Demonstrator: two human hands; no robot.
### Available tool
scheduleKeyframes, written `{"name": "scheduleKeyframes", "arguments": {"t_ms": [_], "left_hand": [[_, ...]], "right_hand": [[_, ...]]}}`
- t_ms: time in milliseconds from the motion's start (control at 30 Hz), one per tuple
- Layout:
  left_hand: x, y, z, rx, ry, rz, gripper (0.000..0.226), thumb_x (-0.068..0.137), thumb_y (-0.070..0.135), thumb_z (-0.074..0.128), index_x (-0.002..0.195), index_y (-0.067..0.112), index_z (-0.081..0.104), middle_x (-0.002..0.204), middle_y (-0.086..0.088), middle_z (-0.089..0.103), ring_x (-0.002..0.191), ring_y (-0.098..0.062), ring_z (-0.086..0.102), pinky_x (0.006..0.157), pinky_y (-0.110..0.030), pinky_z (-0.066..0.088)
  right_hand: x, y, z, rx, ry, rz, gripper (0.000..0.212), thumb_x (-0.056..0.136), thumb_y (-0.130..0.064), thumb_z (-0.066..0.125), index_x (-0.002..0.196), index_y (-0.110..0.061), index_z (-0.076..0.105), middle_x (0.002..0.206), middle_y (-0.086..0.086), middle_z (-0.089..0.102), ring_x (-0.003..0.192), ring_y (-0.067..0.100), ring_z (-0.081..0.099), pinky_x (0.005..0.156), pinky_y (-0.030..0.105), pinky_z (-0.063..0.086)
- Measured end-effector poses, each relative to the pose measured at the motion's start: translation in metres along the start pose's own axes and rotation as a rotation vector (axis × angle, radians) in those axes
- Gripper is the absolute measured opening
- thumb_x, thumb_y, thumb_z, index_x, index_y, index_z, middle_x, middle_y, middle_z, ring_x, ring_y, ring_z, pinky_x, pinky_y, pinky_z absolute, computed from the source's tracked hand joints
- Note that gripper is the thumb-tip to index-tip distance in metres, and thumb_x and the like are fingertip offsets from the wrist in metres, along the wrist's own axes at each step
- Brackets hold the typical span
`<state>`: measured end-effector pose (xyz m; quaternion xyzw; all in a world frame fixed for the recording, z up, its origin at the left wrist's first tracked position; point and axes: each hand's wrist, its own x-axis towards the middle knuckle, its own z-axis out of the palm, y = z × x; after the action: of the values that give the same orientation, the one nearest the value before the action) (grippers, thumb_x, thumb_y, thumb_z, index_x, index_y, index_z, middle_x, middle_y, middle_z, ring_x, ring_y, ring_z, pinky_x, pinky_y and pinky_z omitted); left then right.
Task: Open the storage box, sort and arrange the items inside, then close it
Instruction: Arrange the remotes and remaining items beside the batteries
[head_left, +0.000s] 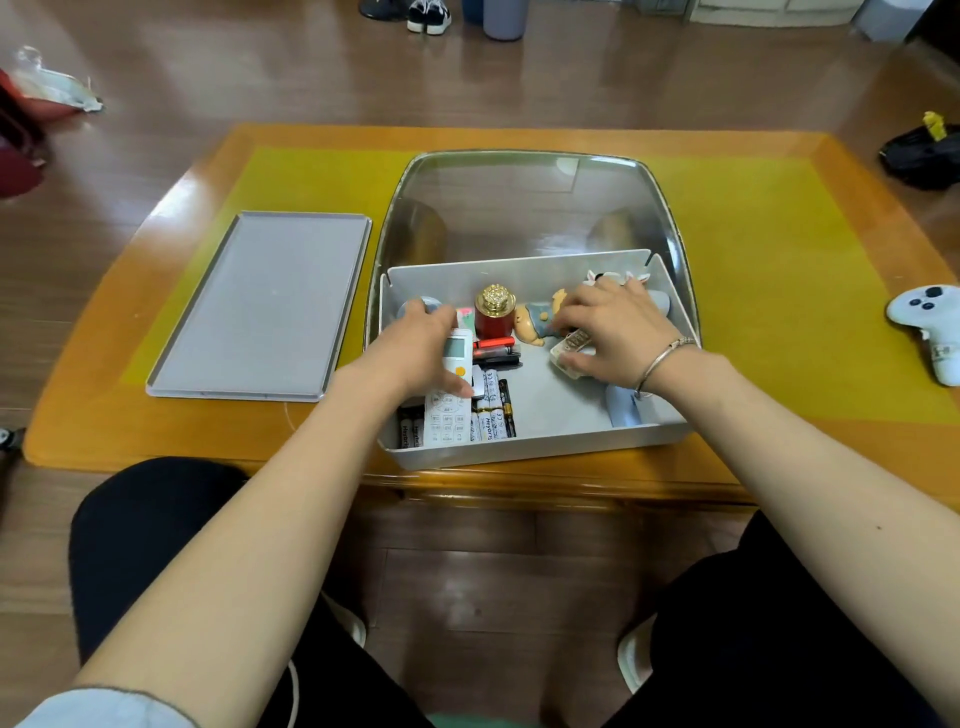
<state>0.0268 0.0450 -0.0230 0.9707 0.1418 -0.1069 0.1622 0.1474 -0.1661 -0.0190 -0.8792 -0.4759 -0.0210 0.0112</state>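
The grey storage box (524, 448) stands open on the table, its clear domed lid (535, 208) tipped back behind it. My left hand (415, 353) grips a white remote control (451, 400) over packs of batteries (493, 410) at the box's front left. My right hand (613, 327) holds a small keypad device (569, 349) beside a cartoon figurine (537, 322). A red jar with a gold cap (494, 312) stands in the middle, with a red and black stapler (496, 349) in front of it.
A flat grey tray (260, 306) lies on the table left of the box. A white game controller (930, 327) sits at the table's right edge. A pale blue object (623, 408) lies in the box's front right corner. Shoes and bags are on the floor around.
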Motion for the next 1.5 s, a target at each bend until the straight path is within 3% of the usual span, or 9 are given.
{"name": "scheduleKeyframes", "arguments": {"t_ms": [100, 167, 300, 400, 600, 767, 1100, 1233, 1500], "left_hand": [[0.002, -0.002, 0.000, -0.159, -0.023, 0.046, 0.066, 0.075, 0.033, 0.080, 0.127, 0.019, 0.043, 0.128, -0.009, 0.055, 0.105, -0.022, 0.052, 0.078, -0.028, 0.040], [0.002, 0.000, 0.000, -0.311, 0.044, 0.068, 0.056, 0.079, 0.031, 0.077, 0.125, 0.023, 0.046, 0.122, -0.006, 0.059, 0.104, -0.019, 0.054, 0.078, -0.028, 0.043], [0.009, 0.020, 0.000, -0.514, 0.119, 0.092, 0.048, 0.079, 0.029, 0.076, 0.117, 0.025, 0.048, 0.111, 0.002, 0.062, 0.098, -0.015, 0.058, 0.080, -0.031, 0.049], [0.019, 0.042, 0.011, -0.558, 0.091, 0.087, 0.048, 0.079, 0.028, 0.077, 0.116, 0.018, 0.047, 0.109, -0.001, 0.063, 0.097, -0.018, 0.059, 0.078, -0.032, 0.048], [0.030, 0.069, 0.038, -0.523, 0.033, 0.091, 0.052, 0.076, 0.026, 0.080, 0.118, 0.016, 0.050, 0.114, -0.003, 0.064, 0.102, -0.020, 0.059, 0.075, -0.028, 0.042], [0.025, 0.069, 0.045, -0.211, 0.043, 0.098, 0.076, 0.074, 0.038, 0.080, 0.139, 0.021, 0.043, 0.123, -0.010, 0.056, 0.110, -0.029, 0.055, 0.087, -0.035, 0.045], [0.020, 0.079, 0.047, 0.159, -0.109, 0.226, 0.082, 0.072, 0.059, 0.073, 0.141, 0.026, 0.043, 0.131, -0.005, 0.057, 0.120, -0.029, 0.049, 0.091, -0.038, 0.042], [0.018, 0.080, 0.055, 0.140, -0.128, 0.217, 0.079, 0.076, 0.053, 0.072, 0.143, 0.027, 0.039, 0.130, -0.012, 0.054, 0.121, -0.034, 0.043, 0.096, -0.044, 0.041], [0.009, 0.067, 0.045, 0.035, -0.072, 0.232, 0.084, 0.077, 0.051, 0.073, 0.146, 0.026, 0.033, 0.133, -0.011, 0.045, 0.123, -0.029, 0.039, 0.100, -0.041, 0.037]], "right_hand": [[-0.002, 0.003, 0.005, -0.028, -0.188, -0.022, 0.062, 0.069, -0.061, 0.066, 0.122, -0.031, 0.055, 0.121, -0.008, 0.055, 0.108, 0.020, 0.044, 0.080, 0.033, 0.024], [-0.003, 0.004, 0.010, -0.075, -0.274, -0.028, 0.075, 0.064, -0.065, 0.068, 0.129, -0.033, 0.049, 0.125, -0.009, 0.052, 0.110, 0.019, 0.042, 0.082, 0.035, 0.027], [-0.001, 0.005, 0.018, -0.099, -0.233, -0.024, 0.052, 0.081, -0.043, 0.059, 0.130, -0.031, 0.047, 0.126, -0.004, 0.051, 0.112, 0.022, 0.045, 0.083, 0.035, 0.030], [-0.004, 0.012, 0.015, -0.003, -0.152, -0.027, 0.043, 0.082, -0.027, 0.057, 0.124, -0.026, 0.052, 0.121, -0.001, 0.056, 0.108, 0.025, 0.048, 0.080, 0.034, 0.030], [-0.016, 0.028, 0.005, 0.120, 0.038, -0.027, 0.044, 0.073, -0.004, 0.061, 0.115, -0.017, 0.063, 0.110, 0.005, 0.060, 0.098, 0.031, 0.050, 0.081, 0.039, 0.038], [-0.020, 0.030, 0.006, 0.111, 0.072, -0.009, 0.046, 0.073, -0.006, 0.061, 0.117, -0.020, 0.064, 0.108, 0.004, 0.060, 0.101, 0.030, 0.051, 0.084, 0.041, 0.040], [-0.022, 0.026, 0.010, 0.118, 0.108, 0.026, 0.045, 0.073, -0.007, 0.061, 0.116, -0.023, 0.064, 0.107, 0.002, 0.060, 0.101, 0.028, 0.050, 0.081, 0.039, 0.035], [-0.022, 0.026, 0.011, 0.115, 0.121, 0.033, 0.044, 0.074, -0.008, 0.061, 0.115, -0.024, 0.064, 0.106, 0.001, 0.060, 0.101, 0.027, 0.050, 0.078, 0.036, 0.031], [-0.023, 0.021, 0.014, 0.115, 0.149, 0.040, 0.043, 0.073, -0.009, 0.063, 0.113, -0.025, 0.066, 0.103, 0.001, 0.061, 0.096, 0.028, 0.051, 0.075, 0.035, 0.028]]}}
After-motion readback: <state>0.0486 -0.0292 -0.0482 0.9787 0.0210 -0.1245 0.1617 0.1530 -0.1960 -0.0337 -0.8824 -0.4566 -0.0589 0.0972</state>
